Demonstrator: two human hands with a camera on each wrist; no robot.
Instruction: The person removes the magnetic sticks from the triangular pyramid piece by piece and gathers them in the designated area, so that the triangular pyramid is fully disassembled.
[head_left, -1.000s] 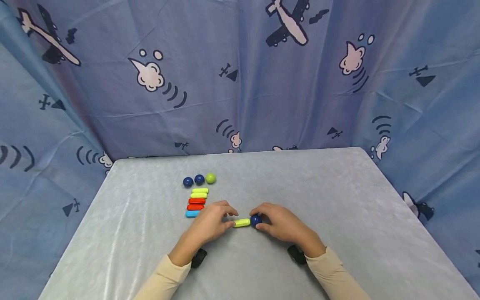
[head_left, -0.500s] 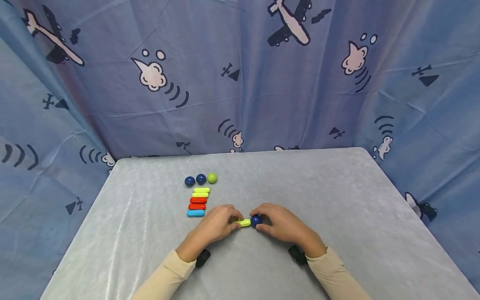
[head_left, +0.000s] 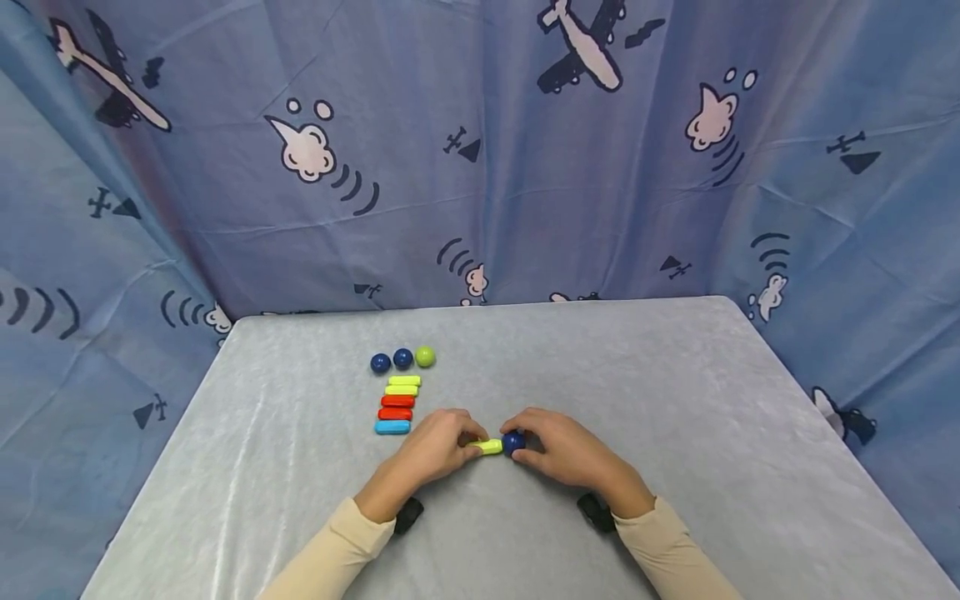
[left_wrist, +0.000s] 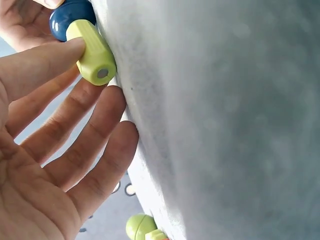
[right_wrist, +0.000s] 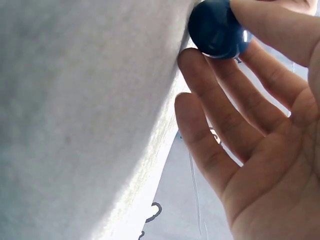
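My left hand (head_left: 438,444) pinches a yellow-green rod (head_left: 491,447) between thumb and fingers. In the left wrist view the rod (left_wrist: 95,55) is faceted, with a grey metal-like disc in its near end. Its far end meets a dark blue ball (head_left: 513,442). That ball sits between the thumb and fingers of my right hand (head_left: 564,446); in the right wrist view the ball (right_wrist: 217,29) looks smooth and glossy. Both hands are low over the grey cloth, near the table's middle.
Left of the hands lies a column of rods: two yellow-green, two red (head_left: 396,407), one light blue (head_left: 392,427). Behind them stand two dark blue balls (head_left: 381,363) and a green ball (head_left: 425,357). A patterned blue curtain (head_left: 420,167) hangs past the table's (head_left: 637,358) back edge.
My left hand has slid a little to the right along the rod, its fingers now closing on it. The right hand and blue ball have stayed nearly in place.
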